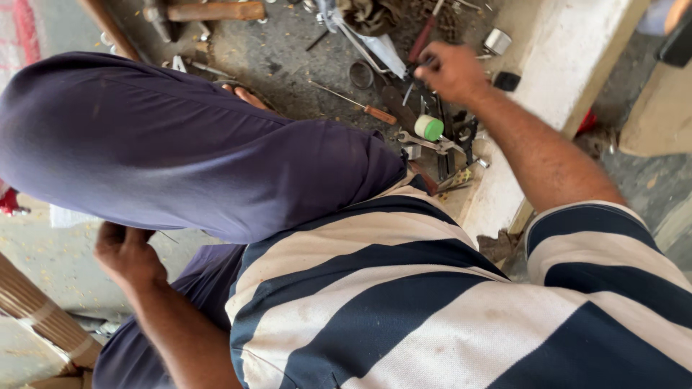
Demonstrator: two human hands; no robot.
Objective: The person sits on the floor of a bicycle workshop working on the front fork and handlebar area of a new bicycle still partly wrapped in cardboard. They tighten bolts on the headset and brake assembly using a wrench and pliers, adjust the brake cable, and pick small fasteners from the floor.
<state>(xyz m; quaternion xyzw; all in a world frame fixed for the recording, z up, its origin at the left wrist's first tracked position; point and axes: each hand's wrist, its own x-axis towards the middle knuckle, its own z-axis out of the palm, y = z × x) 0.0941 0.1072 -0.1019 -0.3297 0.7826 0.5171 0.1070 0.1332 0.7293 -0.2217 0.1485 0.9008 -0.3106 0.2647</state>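
While the person sits over a littered floor, the scene reads so:
Right hand: the right hand (450,70) reaches into the tool pile, fingers curled about something small and dark; whether it truly grips it I cannot tell
Nearest tool: a red-handled tool (422,37) lies just beside the knuckles, its long axis running up and away to the right
Screwdriver: the wooden-handled screwdriver (360,106) lies left of and below that hand, near it, shaft pointing up-left
Green-capped roll: the green-capped roll (429,127) sits below the wrist among wrenches
Left hand: the left hand (126,252) is well apart, loosely closed under the purple-clad knee (180,144), holding nothing that shows
Nearer hand: the right
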